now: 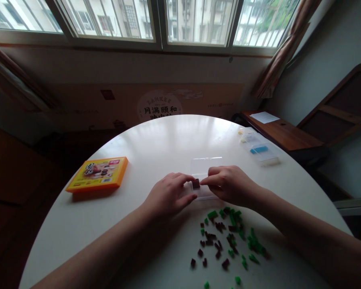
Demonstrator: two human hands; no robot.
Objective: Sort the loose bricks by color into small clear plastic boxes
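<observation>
A small dark brown ridged block [196, 184], which looks like toy building bricks, sits at the left end of a clear plastic box [206, 194]. My left hand [171, 194] is at its left, index fingertip against the block and thumb stretched out below, apart from the index finger. From the other side, my right hand [230, 184] points its index fingertip at the block's right edge, its other fingers curled. What those curled fingers hold, if anything, is hidden. Behind the hands the clear lid [206, 165] lies open. Loose brown pieces [209, 242] and green pieces [255, 243] are scattered nearer me.
All this is on a round white table [156, 148]. An orange and yellow box [98, 173] rests at its left. Toward the right edge are clear plastic cases [255, 141] with a blue item [259, 149]. Beyond stands a wooden desk [284, 130] with paper [264, 117].
</observation>
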